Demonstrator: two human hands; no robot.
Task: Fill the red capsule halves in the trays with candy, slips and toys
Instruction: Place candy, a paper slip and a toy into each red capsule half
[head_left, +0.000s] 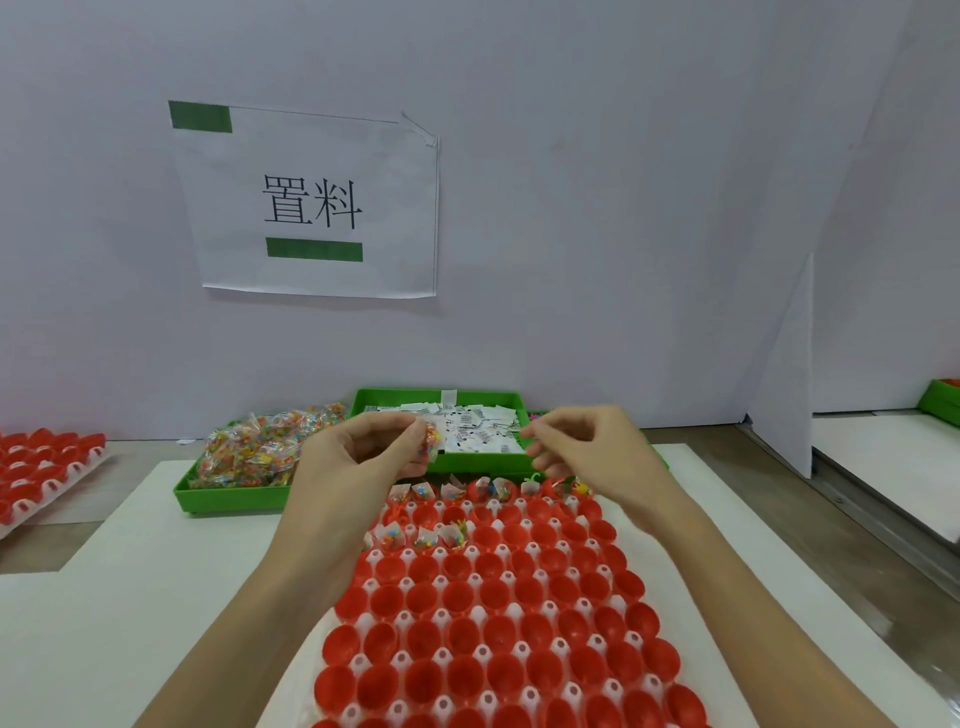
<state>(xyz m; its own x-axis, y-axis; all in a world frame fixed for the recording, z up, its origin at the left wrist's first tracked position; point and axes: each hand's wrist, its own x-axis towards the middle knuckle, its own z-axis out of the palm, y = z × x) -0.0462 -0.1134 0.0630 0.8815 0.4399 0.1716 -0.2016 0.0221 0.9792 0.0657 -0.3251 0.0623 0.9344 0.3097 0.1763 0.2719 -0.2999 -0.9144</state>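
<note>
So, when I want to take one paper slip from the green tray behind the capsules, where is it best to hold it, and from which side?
Probably pinch a raised edge or corner of a top slip, coming from above. The slips lie loose and overlapping in the green tray, so some edges stick up, while the tray's low walls block a sideways approach. The right hand is nearest and looks free; the left hand already holds a candy packet.

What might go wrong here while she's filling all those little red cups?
The left hand pinches a candy packet in the air above the tray of red capsule halves; it might slip and land in an already filled cup. Filled cups sit in patchy far rows, so one could be skipped or doubled.
</note>
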